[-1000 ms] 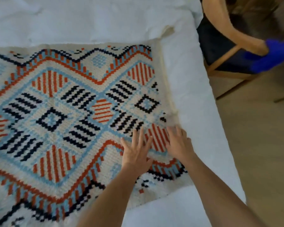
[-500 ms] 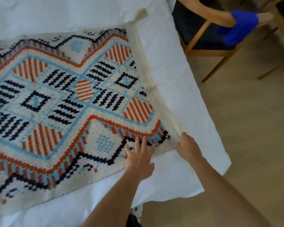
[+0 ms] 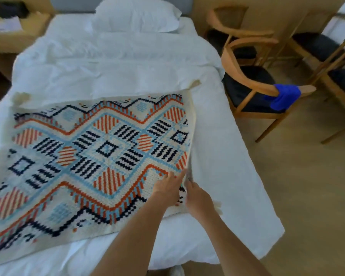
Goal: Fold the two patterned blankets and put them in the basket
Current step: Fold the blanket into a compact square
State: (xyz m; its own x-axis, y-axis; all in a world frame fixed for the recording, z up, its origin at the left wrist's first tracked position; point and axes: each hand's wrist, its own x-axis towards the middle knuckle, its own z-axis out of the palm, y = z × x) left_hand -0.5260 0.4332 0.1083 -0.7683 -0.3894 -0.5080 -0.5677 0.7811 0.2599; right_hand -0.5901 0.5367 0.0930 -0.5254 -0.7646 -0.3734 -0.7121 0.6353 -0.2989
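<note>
On the white-sheeted bed (image 3: pixel 116 62), cream woven blanket with orange, light-blue and navy geometric pattern (image 3: pixel 100 154) lies spread flat. Both hands at its right edge near the front corner: left hand (image 3: pixel 168 189) grip pinching the lifted edge, right hand (image 3: pixel 197 198) grip closed on the same edge just beside it. Wooden chair (image 3: pixel 247 90) with blue cloth (image 3: pixel 285 95) right of bed.

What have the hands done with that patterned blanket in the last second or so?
Both hands slid from the flat pattern to the blanket's right edge near the close corner. The left hand now lifts that edge with its fingers and the right hand has taken hold of it; the edge stands up a little. The blanket is still spread on the white bed, and the blue cloth still hangs on the chair.
</note>
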